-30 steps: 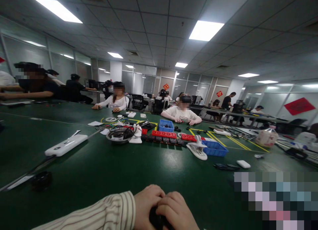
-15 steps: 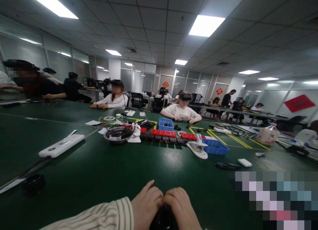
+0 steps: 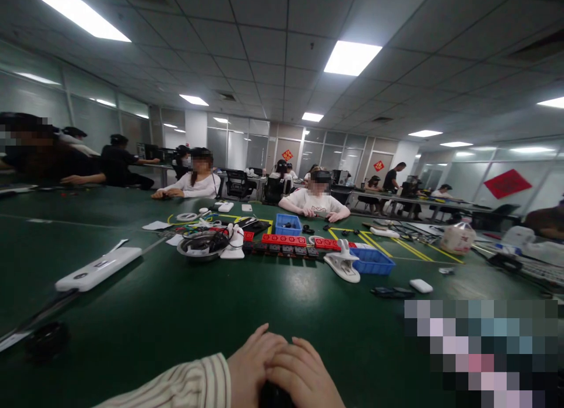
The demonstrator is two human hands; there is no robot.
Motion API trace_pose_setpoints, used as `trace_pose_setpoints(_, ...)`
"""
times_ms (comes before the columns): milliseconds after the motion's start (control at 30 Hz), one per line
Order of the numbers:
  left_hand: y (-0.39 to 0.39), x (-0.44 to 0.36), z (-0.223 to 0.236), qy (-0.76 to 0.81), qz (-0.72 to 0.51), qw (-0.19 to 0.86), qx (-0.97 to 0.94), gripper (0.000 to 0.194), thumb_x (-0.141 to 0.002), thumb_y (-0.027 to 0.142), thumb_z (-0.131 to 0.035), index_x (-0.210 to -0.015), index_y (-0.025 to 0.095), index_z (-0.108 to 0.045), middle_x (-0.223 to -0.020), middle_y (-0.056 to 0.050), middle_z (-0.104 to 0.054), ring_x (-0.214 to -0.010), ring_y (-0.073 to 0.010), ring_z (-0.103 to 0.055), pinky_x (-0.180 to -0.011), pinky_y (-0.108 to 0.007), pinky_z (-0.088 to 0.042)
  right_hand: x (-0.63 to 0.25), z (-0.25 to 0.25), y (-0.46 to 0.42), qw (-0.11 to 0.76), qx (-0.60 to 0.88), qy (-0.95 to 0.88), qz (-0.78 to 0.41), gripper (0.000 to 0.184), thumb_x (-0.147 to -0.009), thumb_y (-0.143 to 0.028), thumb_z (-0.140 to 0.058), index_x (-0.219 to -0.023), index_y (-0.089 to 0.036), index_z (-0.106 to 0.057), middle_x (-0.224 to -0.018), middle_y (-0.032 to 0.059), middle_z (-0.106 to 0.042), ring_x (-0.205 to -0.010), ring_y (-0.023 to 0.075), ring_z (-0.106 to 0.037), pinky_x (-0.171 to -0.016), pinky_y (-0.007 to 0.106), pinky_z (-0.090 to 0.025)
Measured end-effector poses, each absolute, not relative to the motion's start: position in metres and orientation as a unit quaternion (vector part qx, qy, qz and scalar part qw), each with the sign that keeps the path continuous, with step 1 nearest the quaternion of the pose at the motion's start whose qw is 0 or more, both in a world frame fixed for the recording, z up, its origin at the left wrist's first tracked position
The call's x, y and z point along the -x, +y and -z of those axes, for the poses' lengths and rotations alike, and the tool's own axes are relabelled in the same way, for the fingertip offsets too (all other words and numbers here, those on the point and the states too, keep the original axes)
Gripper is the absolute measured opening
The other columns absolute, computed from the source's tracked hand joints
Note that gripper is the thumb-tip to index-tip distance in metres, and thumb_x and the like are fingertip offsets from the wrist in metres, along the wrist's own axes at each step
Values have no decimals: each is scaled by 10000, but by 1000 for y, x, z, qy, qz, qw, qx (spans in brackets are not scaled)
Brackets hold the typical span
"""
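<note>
At the bottom edge of the head view, my left hand (image 3: 250,364) and my right hand (image 3: 306,370) close together over a glossy black rounded object (image 3: 275,395). The right fingers lap over the left hand's fingers. Most of the object is covered by my hands or cut off by the frame, so its kind cannot be told. My left arm wears a striped sleeve (image 3: 185,384). Under and around the hands is the green tabletop (image 3: 176,314).
A white power strip (image 3: 99,269) and a dark round coil (image 3: 47,339) lie left. Ahead are a metal bowl (image 3: 200,245), a row of red and black modules (image 3: 284,239), a white clamp (image 3: 342,264) and a blue bin (image 3: 372,261). Co-workers sit across the table.
My right hand has slid left over the left hand's fingers, covering more of the black object. The whole view has shifted slightly, with the table things now further left.
</note>
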State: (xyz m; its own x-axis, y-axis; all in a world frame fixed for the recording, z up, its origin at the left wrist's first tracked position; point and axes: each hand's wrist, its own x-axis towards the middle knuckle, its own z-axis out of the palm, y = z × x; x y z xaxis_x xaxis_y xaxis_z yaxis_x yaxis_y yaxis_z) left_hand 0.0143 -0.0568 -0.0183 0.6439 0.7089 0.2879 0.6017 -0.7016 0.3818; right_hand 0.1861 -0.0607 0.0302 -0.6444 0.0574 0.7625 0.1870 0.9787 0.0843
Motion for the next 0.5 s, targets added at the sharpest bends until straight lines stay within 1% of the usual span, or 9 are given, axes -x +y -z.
trace_pose_setpoints(33, -56, -14, 23, 367, -222, 112, -896, 719, -524, 593, -713, -1114, 219, -541, -1094, -85, -592, -1017, -294, -548, -1060, -593, -177, -187, -29, -60, 420, 85, -900, 84, 305, -1015, -345, -251, -1063, -193, -511, -925, 20, -668, -880, 150, -603, -897, 312, -391)
trace_pose_setpoints(67, -55, -14, 27, 370, -233, 96, -894, 707, -529, 584, -711, -1105, 212, -539, -1086, -91, -596, -998, -287, -555, -1060, -587, -183, -188, -26, -59, 429, 103, -893, 86, 304, -1011, -355, -253, -1077, -194, -503, -933, 28, -663, -878, 157, -602, -892, 321, -396)
trace_pose_setpoints(133, -55, -14, 31, 377, -247, 73, -890, 653, -532, 531, -724, -1071, 212, -542, -1017, -73, -608, -933, -262, -570, -1056, -564, -213, -189, -18, -58, 458, 138, -875, 74, 332, -1000, -410, -248, -1077, -197, -490, -906, 42, -639, -836, 169, -596, -831, 325, -420)
trace_pose_setpoints(233, -54, -13, 28, 377, -234, 67, -894, 473, -557, 415, -726, -961, 227, -567, -871, -14, -594, -831, -222, -573, -1023, -532, -277, -190, -4, -55, 480, 209, -851, 34, 509, -928, -613, -247, -1028, -185, -502, -894, 71, -589, -811, 199, -566, -721, 324, -428)
trace_pose_setpoints(300, -53, -13, 23, 375, -217, 68, -899, 301, -580, 350, -709, -816, 219, -576, -785, 4, -569, -753, -197, -561, -933, -468, -385, -190, 3, -52, 467, 249, -848, 16, 575, -888, -683, -246, -928, -182, -525, -852, 65, -568, -764, 195, -541, -668, 318, -404)
trace_pose_setpoints(367, -52, -13, 17, 379, -201, 68, -901, 211, -605, 319, -693, -706, 199, -551, -728, 6, -545, -687, -176, -535, -788, -368, -457, -187, 7, -49, 464, 254, -848, 26, 581, -906, -662, -209, -797, -184, -522, -752, 37, -542, -677, 170, -503, -620, 307, -357)
trace_pose_setpoints(433, -53, -13, 11, 389, -192, 69, -899, 222, -623, 330, -697, -677, 189, -535, -718, 4, -533, -662, -166, -510, -694, -310, -450, -184, 6, -46, 477, 230, -847, 47, 608, -928, -632, -146, -705, -184, -492, -661, 14, -507, -610, 151, -462, -587, 300, -307)
trace_pose_setpoints(500, -55, -14, 6, 398, -191, 75, -894, 303, -609, 402, -731, -677, 183, -533, -741, 5, -531, -673, -164, -501, -676, -299, -429, -183, 2, -47, 482, 206, -850, 57, 628, -933, -626, -106, -694, -181, -480, -634, 6, -507, -595, 143, -453, -584, 299, -291)
